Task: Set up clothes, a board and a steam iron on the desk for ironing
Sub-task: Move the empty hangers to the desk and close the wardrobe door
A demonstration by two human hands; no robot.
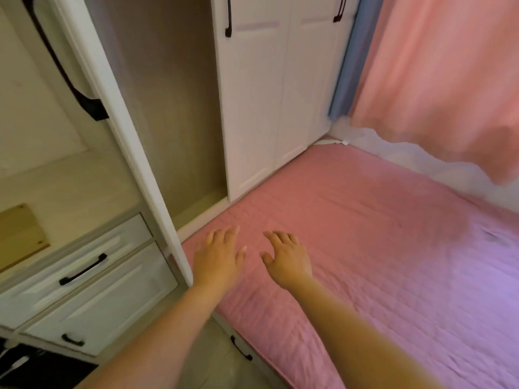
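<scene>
Space is the main thing here: the pink quilted bed cover (365,248) lies flat and bare across the right half of the view, so there's loads of open room on that side. Its left edge runs right up against the base of the white wardrobe (252,108), and its near edge drops off to the pale floor (207,357) at the bottom. The open white wardrobe door (132,153) stands edge-on just left of the hands, touching close to the bed's corner, so that side is tight. Behind it sit two white drawers with black bar handles (84,276) and a bit of light wooden board (19,234) poking in at the far left edge. Pink curtain (449,80) hangs over the far right of the bed, with a blue curtain strip (348,66) beside it.

Both arms reach forward over the bed's near-left corner. The left hand (216,256) is palm down, fingers spread loosely, grip wide and holding nothing. The right hand (286,256) is just beside it, same deal: fingers splayed, nothing in it. Can't tell whether either palm actually touches the cover or hovers just above.

Clothes, iron and desk aren't in view.
</scene>
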